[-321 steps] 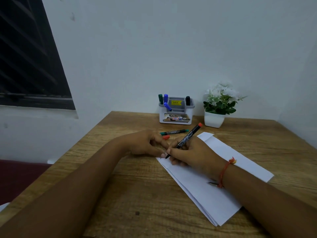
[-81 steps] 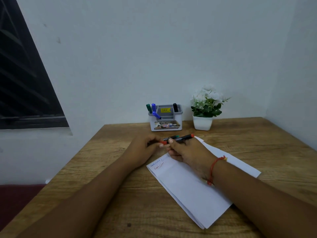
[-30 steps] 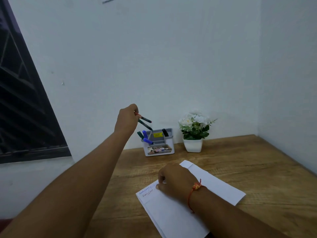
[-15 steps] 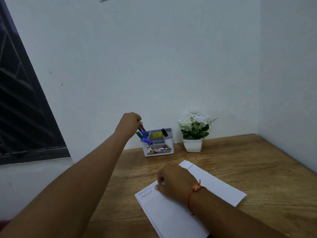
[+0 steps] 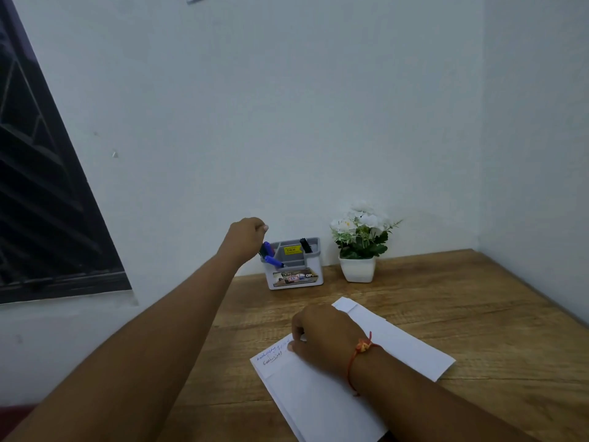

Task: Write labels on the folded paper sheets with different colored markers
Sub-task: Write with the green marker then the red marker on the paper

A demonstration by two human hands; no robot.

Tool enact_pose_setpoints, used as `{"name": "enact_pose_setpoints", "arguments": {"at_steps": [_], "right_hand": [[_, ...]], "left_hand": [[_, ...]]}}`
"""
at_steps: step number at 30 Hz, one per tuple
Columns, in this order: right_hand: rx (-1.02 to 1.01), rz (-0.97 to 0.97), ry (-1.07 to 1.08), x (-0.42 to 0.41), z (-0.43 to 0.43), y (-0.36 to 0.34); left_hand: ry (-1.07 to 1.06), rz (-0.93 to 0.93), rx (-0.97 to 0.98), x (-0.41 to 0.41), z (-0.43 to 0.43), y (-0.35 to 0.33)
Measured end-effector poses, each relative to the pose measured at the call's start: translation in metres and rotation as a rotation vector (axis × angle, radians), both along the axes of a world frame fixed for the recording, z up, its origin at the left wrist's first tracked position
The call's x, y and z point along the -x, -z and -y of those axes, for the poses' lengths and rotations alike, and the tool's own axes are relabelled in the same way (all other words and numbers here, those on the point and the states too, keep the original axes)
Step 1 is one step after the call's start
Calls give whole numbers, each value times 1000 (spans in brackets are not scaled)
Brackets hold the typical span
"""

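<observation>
A stack of folded white paper sheets (image 5: pixel 325 397) lies on the wooden table, with small blue and red handwriting (image 5: pixel 271 355) at its near-left corner. My right hand (image 5: pixel 325 339), with a red thread at the wrist, rests on the stack beside the writing, fingers loosely curled. My left hand (image 5: pixel 245 234) is stretched out above the left end of the grey-and-white marker holder (image 5: pixel 296 275), fingers curled, nothing visible between thumb and finger. Blue and dark markers (image 5: pixel 269 253) stand in the holder just under it. A black marker (image 5: pixel 305 245) stands at the holder's right.
A small white pot with white flowers (image 5: pixel 358 250) stands right of the holder against the wall. The wall corner closes the table's far and right sides. A dark window (image 5: pixel 38 202) is at the left.
My left hand carried two markers to the holder; they now stand in it and no longer show in my fingers. My right hand has stayed on the paper.
</observation>
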State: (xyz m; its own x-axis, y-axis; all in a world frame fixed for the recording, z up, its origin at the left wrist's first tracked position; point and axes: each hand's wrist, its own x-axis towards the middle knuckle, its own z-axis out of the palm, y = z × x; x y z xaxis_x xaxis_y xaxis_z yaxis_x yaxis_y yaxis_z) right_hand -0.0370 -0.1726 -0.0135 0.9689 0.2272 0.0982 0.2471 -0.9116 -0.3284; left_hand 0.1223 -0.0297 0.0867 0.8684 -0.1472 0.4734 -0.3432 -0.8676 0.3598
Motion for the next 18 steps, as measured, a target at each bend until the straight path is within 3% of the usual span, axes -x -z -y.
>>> {"name": "enact_pose_setpoints", "arguments": {"at_steps": [3, 5, 13, 18], "right_hand": [[-8, 28, -5, 2, 1, 0], [-26, 56, -11, 3, 3, 1], [-9, 178, 98, 2, 40, -7], [-5, 91, 167, -2, 66, -6]], "left_hand": [[45, 205, 170, 33, -1, 7], [126, 214, 197, 61, -3, 21], [351, -331, 1, 139, -39, 92], [391, -356, -71, 138, -49, 97]]}}
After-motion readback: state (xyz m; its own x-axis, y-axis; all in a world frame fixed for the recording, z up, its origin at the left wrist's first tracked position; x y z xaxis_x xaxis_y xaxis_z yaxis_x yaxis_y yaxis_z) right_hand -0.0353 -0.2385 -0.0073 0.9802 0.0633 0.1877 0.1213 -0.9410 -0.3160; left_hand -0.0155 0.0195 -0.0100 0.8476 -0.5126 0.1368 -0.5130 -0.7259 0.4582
